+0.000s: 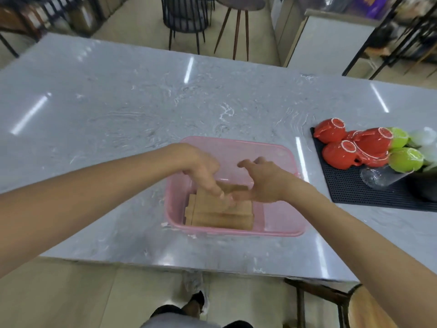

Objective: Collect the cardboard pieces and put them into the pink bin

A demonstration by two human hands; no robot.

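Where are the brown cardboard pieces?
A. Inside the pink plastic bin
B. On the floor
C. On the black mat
A: the brown cardboard pieces lie stacked inside the pink plastic bin, under both hands, on the grey marble counter.

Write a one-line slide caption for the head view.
Both hands, left and right, settle cardboard pieces inside the pink bin on a marble counter.

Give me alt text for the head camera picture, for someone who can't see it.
Both hands, left hand and right hand, reach into a pink bin on a grey marble counter, fingertips on a stack of cardboard pieces inside. To the right, upturned red and green cups sit on a black mat.
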